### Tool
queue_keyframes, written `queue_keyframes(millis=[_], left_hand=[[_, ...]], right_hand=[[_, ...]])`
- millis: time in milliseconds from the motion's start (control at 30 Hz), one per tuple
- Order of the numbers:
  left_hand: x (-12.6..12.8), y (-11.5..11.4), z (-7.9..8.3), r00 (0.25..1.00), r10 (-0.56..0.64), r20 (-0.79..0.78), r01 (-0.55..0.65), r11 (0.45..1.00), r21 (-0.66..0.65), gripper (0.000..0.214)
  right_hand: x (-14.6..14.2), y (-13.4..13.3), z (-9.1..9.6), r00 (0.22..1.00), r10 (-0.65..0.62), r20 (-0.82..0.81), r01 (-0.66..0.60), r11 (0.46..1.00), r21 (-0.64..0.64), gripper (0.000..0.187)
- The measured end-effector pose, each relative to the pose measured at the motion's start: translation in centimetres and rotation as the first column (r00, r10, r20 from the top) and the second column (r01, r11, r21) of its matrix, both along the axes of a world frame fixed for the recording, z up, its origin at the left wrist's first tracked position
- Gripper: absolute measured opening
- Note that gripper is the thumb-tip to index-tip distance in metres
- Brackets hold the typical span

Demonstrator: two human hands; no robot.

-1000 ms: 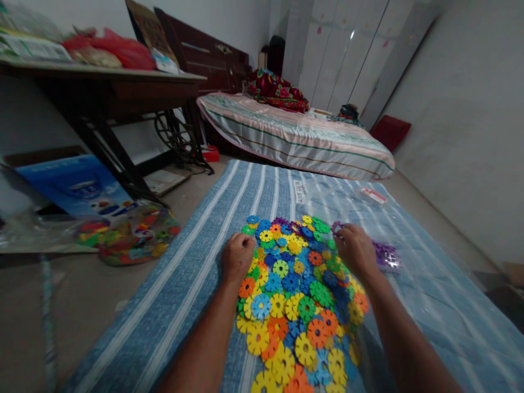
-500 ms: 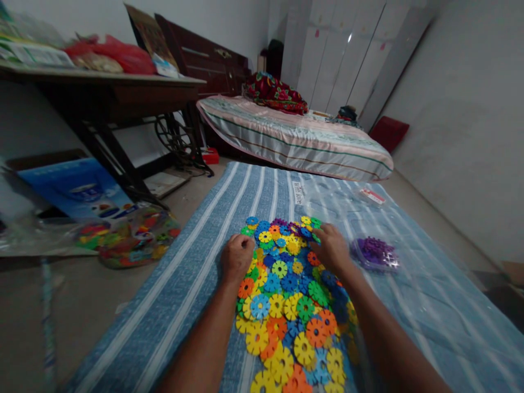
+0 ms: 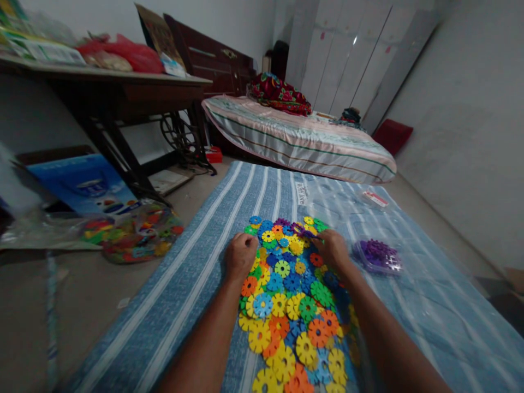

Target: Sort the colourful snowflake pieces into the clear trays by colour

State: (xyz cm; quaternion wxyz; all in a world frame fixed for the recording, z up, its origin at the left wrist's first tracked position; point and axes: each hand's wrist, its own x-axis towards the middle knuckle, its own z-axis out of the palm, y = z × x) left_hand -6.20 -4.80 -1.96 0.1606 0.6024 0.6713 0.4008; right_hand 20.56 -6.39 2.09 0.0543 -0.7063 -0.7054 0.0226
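A spread of toothed plastic discs (image 3: pixel 282 268) in yellow, orange, green and blue covers the middle of the striped cloth. My left hand (image 3: pixel 240 255) rests at the left edge of this pile, fingers curled closed; whatever lies inside them is hidden. On the far right side of the pile, my right hand (image 3: pixel 334 250) pinches the near end of some purple toothed discs (image 3: pixel 303 231), which stick out to the left of its fingertips. More purple pieces fill a clear plastic box (image 3: pixel 379 267) to the right of that hand.
The discs lie on a blue striped cloth (image 3: pixel 196 256). A "With love" label (image 3: pixel 302 194) and a small red-and-white packet (image 3: pixel 375 198) lie beyond. A bag of colourful pieces (image 3: pixel 137 240) is on the floor at left, near a sewing-machine table (image 3: pixel 135 79). A bed (image 3: pixel 303 128) stands behind.
My right hand has turned slightly, and its fingers now meet the purple discs, which reach farther right than before. My left hand keeps its place on the pile. The view has shifted a little.
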Motion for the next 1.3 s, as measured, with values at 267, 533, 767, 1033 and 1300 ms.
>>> queue_keyframes(millis=[267, 533, 767, 1033, 1300], left_hand=[[0.0, 0.1, -0.2, 1.0, 0.002, -0.004, -0.002, 1.0, 0.003, 0.018], [0.0, 0.1, 0.1, 1.0, 0.008, 0.005, -0.008, 1.0, 0.0, 0.018], [0.0, 0.1, 0.1, 1.0, 0.005, -0.004, -0.005, 1.0, 0.004, 0.017], [0.0, 0.3, -0.2, 1.0, 0.009, -0.006, -0.009, 1.0, 0.004, 0.018], [0.0, 0.2, -0.1, 1.0, 0.011, -0.012, -0.011, 1.0, 0.008, 0.018]], right_hand=[[1.8, -1.8, -0.2, 0.941, -0.034, -0.337, 0.057, 0.997, 0.06, 0.032], [2.1, -2.7, -0.6, 0.969, -0.129, -0.209, 0.129, 0.992, -0.012, 0.039], [4.0, -3.9, 0.8, 0.878, -0.055, -0.476, 0.129, 0.984, 0.124, 0.046], [10.9, -5.1, 3.1, 0.858, -0.345, -0.38, 0.467, 0.831, 0.301, 0.054], [14.1, -6.2, 2.5, 0.815, -0.579, 0.028, 0.575, 0.814, 0.084, 0.048]])
